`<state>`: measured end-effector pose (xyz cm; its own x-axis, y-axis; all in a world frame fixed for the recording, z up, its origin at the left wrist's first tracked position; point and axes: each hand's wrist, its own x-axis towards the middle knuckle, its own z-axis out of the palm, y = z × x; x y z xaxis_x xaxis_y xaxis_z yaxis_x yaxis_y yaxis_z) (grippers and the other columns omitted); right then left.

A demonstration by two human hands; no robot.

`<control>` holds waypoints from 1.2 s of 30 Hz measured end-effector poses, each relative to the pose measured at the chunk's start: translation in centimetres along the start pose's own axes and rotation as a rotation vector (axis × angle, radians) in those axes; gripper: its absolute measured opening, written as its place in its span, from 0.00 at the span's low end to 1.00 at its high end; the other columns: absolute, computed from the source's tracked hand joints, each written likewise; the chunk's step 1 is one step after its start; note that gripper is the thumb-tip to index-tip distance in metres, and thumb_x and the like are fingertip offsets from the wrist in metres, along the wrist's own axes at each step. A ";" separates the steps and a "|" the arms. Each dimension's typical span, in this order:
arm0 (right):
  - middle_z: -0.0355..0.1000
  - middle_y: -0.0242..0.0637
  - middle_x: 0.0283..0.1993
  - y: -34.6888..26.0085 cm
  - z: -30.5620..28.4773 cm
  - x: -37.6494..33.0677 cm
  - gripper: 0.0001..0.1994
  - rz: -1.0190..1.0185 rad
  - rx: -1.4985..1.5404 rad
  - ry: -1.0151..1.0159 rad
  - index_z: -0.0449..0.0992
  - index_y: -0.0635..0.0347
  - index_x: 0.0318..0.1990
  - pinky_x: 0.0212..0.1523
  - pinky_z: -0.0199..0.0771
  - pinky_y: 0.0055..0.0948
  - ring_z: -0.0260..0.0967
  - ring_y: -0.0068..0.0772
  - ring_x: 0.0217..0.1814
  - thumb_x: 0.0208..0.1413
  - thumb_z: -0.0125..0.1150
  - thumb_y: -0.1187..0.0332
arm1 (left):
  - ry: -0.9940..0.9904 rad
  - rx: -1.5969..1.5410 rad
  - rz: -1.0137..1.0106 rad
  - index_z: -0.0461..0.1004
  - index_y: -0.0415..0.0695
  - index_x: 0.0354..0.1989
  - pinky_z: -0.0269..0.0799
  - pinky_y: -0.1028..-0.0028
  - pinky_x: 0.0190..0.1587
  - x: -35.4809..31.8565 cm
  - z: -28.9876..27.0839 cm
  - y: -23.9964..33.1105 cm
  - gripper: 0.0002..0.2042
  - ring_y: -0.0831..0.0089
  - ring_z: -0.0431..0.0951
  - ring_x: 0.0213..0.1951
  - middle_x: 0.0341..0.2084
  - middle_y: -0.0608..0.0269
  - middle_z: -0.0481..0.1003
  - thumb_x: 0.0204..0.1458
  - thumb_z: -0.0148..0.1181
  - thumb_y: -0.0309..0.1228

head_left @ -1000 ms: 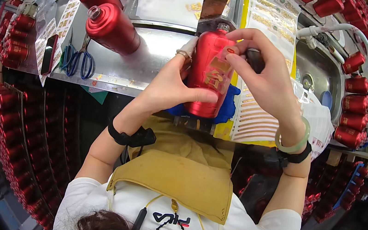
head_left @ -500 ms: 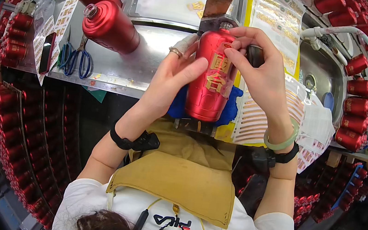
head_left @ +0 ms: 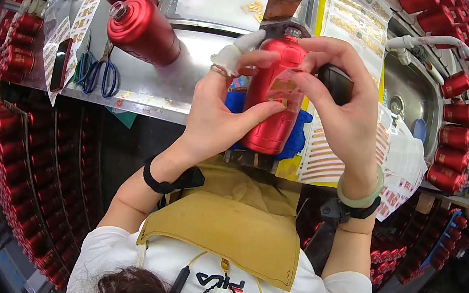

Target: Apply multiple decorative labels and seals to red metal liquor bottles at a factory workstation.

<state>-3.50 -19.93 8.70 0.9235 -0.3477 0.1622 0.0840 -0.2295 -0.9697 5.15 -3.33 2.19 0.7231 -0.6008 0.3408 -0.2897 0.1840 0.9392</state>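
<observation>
A matte red bottle [head_left: 266, 130] leans in front of me on a blue cloth [head_left: 298, 137], its clear glass neck pointing away. My right hand [head_left: 345, 96] pinches a transparent sticker film [head_left: 293, 98] between thumb and fingers, lifted off the bottle's front. A rounded black object [head_left: 335, 84] sits against the palm of this hand; its kind is unclear. The thumb of my left hand [head_left: 223, 100] presses on the bottle's front beside a bit of gold lettering. Its other fingers, some in white coverings, are spread at the bottle's upper left.
To the left stand more red bottles [head_left: 142, 33], blue-handled scissors [head_left: 101, 77] and a phone [head_left: 61, 64]. Beyond is a metal tray [head_left: 228, 12] with gold pieces. Sticker sheets [head_left: 354, 26] lie on the right, before a sink [head_left: 416, 96] with a white hose [head_left: 438, 40].
The film, flat over the gold lettering before, is now raised and tilted from the bottle in my right hand. My left thumb has moved right onto the front, and its fingers have spread.
</observation>
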 end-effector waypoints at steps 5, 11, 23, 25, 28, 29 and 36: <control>0.72 0.29 0.37 -0.4 -0.5 0.2 0.13 -0.103 -0.016 0.009 0.77 0.64 0.52 0.39 0.70 0.17 0.68 0.15 0.38 0.60 0.63 0.80 | -0.031 -0.125 -0.180 0.74 0.36 0.60 0.76 0.76 0.48 -0.6 0.3 0.9 0.24 0.78 0.81 0.42 0.41 0.63 0.83 0.53 0.69 0.19; 0.72 0.29 0.38 0.5 -0.3 -0.3 0.12 0.008 -0.029 0.097 0.78 0.62 0.51 0.40 0.70 0.18 0.67 0.15 0.38 0.60 0.64 0.78 | -0.073 -0.108 -0.339 0.73 0.34 0.59 0.77 0.74 0.50 -1.2 -0.6 1.8 0.24 0.76 0.83 0.42 0.37 0.59 0.84 0.53 0.71 0.18; 0.76 0.31 0.34 2.3 0.0 0.8 0.12 -0.009 -0.169 0.078 0.78 0.61 0.50 0.35 0.71 0.22 0.69 0.19 0.34 0.58 0.65 0.78 | 0.008 0.254 -0.334 0.61 0.38 0.68 0.67 0.76 0.47 -2.2 0.7 0.1 0.38 0.77 0.68 0.45 0.49 0.60 0.71 0.50 0.76 0.30; 0.76 0.31 0.34 2.8 0.0 0.9 0.13 -0.022 -0.204 0.079 0.78 0.62 0.50 0.35 0.71 0.23 0.70 0.20 0.34 0.58 0.65 0.78 | -0.012 0.113 -0.356 0.57 0.37 0.70 0.66 0.71 0.55 -2.0 0.4 -0.8 0.40 0.73 0.67 0.53 0.55 0.56 0.68 0.51 0.75 0.31; 0.76 0.31 0.33 2.9 0.0 1.1 0.13 -0.006 -0.214 0.065 0.78 0.62 0.50 0.35 0.71 0.23 0.70 0.21 0.34 0.58 0.66 0.78 | -0.032 -0.166 -0.388 0.51 0.36 0.73 0.63 0.65 0.66 -1.7 0.5 -0.9 0.43 0.67 0.64 0.65 0.63 0.50 0.63 0.54 0.73 0.32; 0.76 0.31 0.33 2.9 0.1 1.1 0.13 -0.005 -0.215 0.063 0.78 0.62 0.50 0.35 0.71 0.23 0.70 0.21 0.34 0.58 0.66 0.78 | -0.034 -0.305 -0.397 0.49 0.35 0.74 0.61 0.63 0.70 -1.4 0.6 -0.7 0.44 0.65 0.63 0.68 0.65 0.48 0.62 0.55 0.72 0.33; 0.76 0.31 0.34 3.2 0.1 1.2 0.13 0.014 -0.198 0.096 0.78 0.62 0.50 0.35 0.71 0.22 0.69 0.20 0.34 0.57 0.67 0.77 | -0.074 -0.378 -0.496 0.47 0.35 0.75 0.67 0.66 0.66 -0.6 1.1 -0.1 0.43 0.67 0.68 0.64 0.65 0.50 0.63 0.57 0.70 0.30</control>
<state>-2.12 -20.99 5.82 0.8835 -0.4347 0.1746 -0.0126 -0.3946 -0.9188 4.06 -3.87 1.89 0.6653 -0.7352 -0.1299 0.3203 0.1239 0.9392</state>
